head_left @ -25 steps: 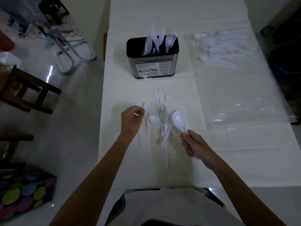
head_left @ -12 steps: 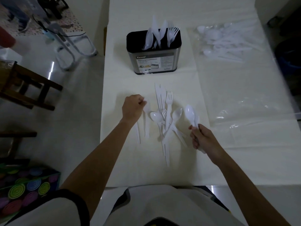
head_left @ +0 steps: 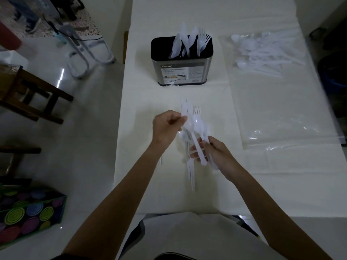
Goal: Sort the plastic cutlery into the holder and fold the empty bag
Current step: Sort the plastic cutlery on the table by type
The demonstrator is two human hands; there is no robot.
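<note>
loose cutlery (head_left: 191, 177): partly hidden by left hand (head_left: 165, 128), right hand (head_left: 216, 156) | bag (head_left: 281, 113): right edge cut off (contents blurred)

You are wearing a pale, off-white top (head_left: 187, 229) that is showing dark edging along both sides and a dark patch at the bottom of the frame, with your arms (head_left: 122, 194) running bare along their whole visible length to your left hand (head_left: 165, 128) and right hand (head_left: 214, 154).

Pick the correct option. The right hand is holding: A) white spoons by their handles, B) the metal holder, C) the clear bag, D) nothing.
A: the right hand grips several white spoons by their handles, bowls pointing away from the person.
</note>
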